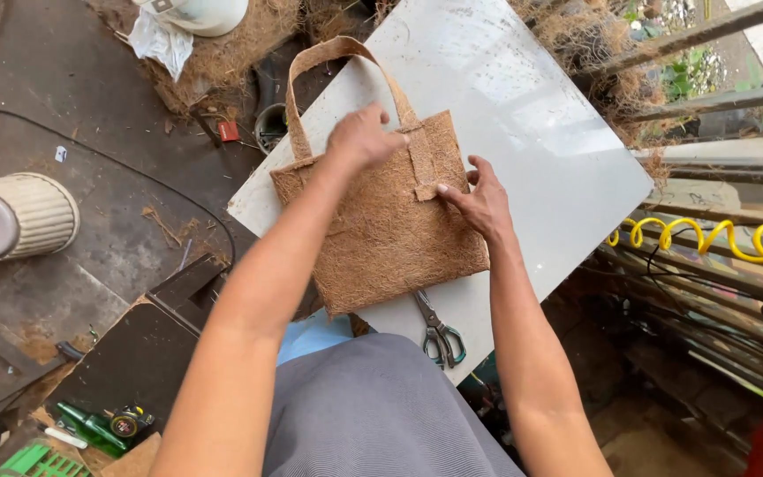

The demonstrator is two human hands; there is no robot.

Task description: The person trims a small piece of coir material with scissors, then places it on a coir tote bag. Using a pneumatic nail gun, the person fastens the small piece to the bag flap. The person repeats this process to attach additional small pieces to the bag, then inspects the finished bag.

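Pressing down on a fibre bag point(381, 221) that lies flat on the white surface point(540, 132), its mouth end toward the far side. Looks close to finished, judging by shape: body formed with four clean edges, looped handle point(333, 53) arching beyond the bag's top edge, left strap end tucked at the top left corner, right strap end lying as a short tab down the bag's front. Still in hand, seemingly, the fixing of that right tab, since both hands gather there; whether glued, stitched or loose cannot be told.

Left hand point(362, 137) over the bag's upper middle, fingers curled and bunched, tips pressing the top of the right strap just beside the bag's top edge. Not gripping round anything; more a downward push with closed fingers. Right hand point(483, 199) at the bag's right edge, fingers loosely bent, index fingertip and thumb meeting at the lower end of the tab, pinching or pinning it against the front; which of the two cannot be told.

Scissors point(439, 331) just beyond the bag's near edge, blades partly under it, untouched. Loose fibre heaped beyond the handle, far from the bag. Ribbed pot point(15, 216) lying on the floor well left of the bag. Yellow coiled hose point(708, 238) well to the bag's right.
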